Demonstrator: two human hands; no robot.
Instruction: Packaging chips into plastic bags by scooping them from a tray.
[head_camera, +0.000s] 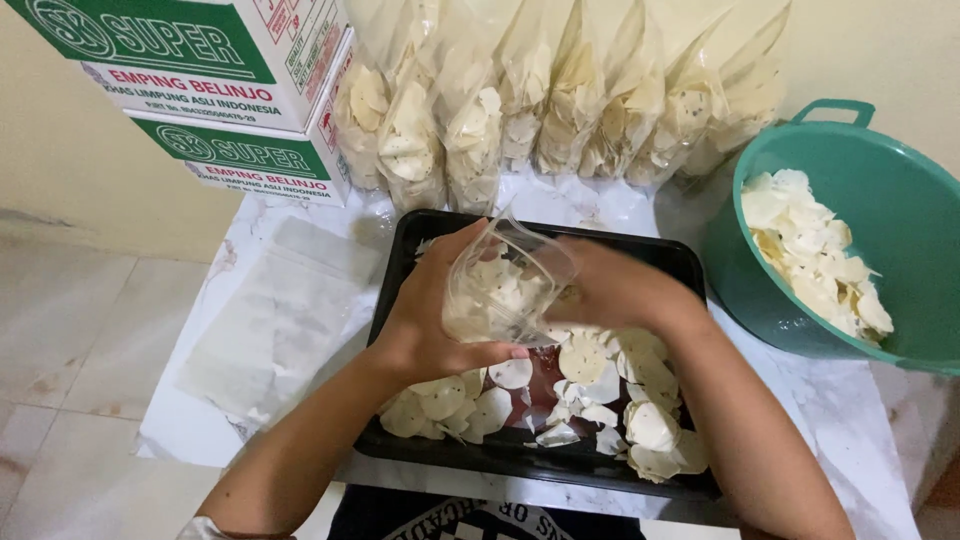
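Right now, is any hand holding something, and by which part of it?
The left hand holds a clear plastic bag of pale chips by its side, the grip wrapped around it. The right hand is at the bag's open top; its fingers are hidden.

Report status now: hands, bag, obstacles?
Left hand grips clear bag of chips. Right hand at bag mouth. Black tray below; nothing blocking.

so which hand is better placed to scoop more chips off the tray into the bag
Probably the right hand. It sits at the bag's mouth, just above the chips on the black tray, and holds nothing visible. The left hand is wrapped around the bag, holding it up.
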